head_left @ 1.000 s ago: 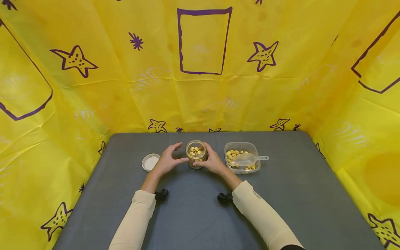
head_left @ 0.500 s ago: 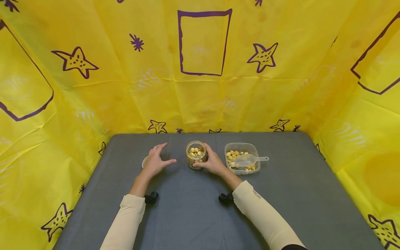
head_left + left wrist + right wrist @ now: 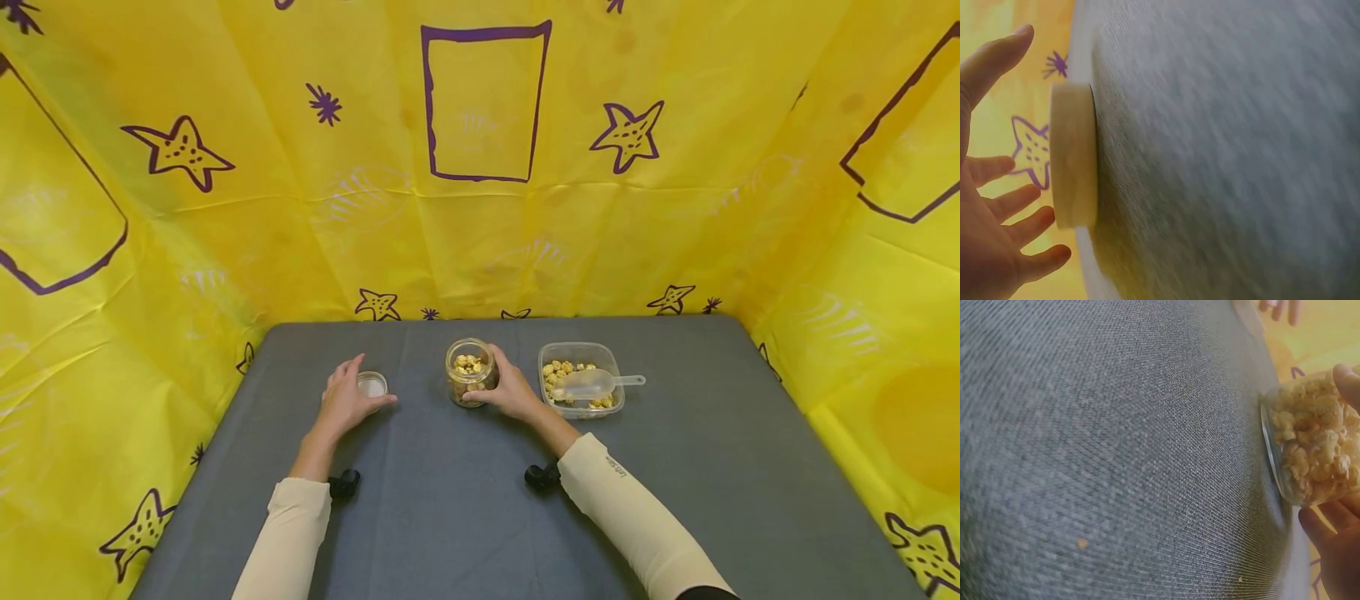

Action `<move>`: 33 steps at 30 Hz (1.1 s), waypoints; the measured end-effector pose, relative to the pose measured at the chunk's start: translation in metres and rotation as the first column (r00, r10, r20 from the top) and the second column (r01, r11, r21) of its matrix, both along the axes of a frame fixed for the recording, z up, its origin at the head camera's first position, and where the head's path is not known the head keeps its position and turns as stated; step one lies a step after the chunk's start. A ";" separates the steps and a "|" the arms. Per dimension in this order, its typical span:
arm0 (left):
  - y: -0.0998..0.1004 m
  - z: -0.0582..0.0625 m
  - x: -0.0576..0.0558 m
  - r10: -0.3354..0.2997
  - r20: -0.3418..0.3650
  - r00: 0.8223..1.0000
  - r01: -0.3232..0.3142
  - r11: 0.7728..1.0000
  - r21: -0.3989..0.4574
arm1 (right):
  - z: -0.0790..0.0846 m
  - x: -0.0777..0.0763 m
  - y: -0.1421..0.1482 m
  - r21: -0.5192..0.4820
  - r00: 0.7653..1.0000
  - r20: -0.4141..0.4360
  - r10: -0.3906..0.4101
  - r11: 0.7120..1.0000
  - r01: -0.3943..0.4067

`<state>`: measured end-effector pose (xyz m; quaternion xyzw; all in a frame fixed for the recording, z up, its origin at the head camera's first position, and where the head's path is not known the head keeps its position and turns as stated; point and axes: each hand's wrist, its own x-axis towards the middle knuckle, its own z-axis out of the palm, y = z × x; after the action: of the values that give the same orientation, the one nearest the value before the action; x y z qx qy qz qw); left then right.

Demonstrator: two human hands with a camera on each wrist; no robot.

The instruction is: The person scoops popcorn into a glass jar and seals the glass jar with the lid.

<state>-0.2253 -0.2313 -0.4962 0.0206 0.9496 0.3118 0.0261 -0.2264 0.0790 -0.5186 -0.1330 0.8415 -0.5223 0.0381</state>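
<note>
Near the left side of the table, my left hand [image 3: 347,402] is spread around a round jar lid [image 3: 372,384], thumb and fingers apart. The lid lies with its pale inside facing up; the left wrist view shows its light rim [image 3: 1074,156] edge-on, with the fingers uncurled beside it. I cannot tell whether a fingertip touches it. My right hand [image 3: 513,390] grips a glass jar [image 3: 461,390] from its right side, thumb in front. The jar stands upright, without a lid, and caramel popcorn [image 3: 1319,440] fills much of it.
Right of the jar stands a clear plastic tub [image 3: 543,357] with more popcorn. A translucent scoop [image 3: 588,384] lies across it, handle over the right rim. A small crumb [image 3: 1082,543] lies on the grey table [image 3: 465,517]. Yellow patterned cloth [image 3: 480,242] encloses the back and sides.
My left hand has left the jar's side and moved left over to the lid, which now shows inside its spread fingers. My right hand and the jar have stayed in place.
</note>
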 end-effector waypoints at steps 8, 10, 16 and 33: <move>-0.016 -0.003 0.007 0.020 0.058 0.998 -0.018 0.999 -0.037 | 0.003 0.002 0.000 -0.033 1.000 -0.002 0.017 0.999 -0.017; -0.018 -0.004 0.008 0.018 0.062 0.998 -0.016 0.999 -0.044 | 0.002 0.002 0.000 -0.036 1.000 -0.001 0.010 0.999 -0.010; -0.023 -0.006 0.010 0.004 0.060 0.998 0.001 0.997 -0.083 | 0.001 0.001 0.000 -0.021 1.000 -0.004 0.007 1.000 -0.008; -0.026 -0.008 0.008 -0.007 0.043 0.999 0.011 0.994 -0.112 | 0.003 0.004 -0.002 -0.072 0.999 0.021 0.027 0.997 -0.026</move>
<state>-0.2168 -0.2570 -0.5043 0.0168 0.9647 0.2582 0.0486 -0.2229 0.0774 -0.5159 -0.1396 0.8200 -0.5529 0.0496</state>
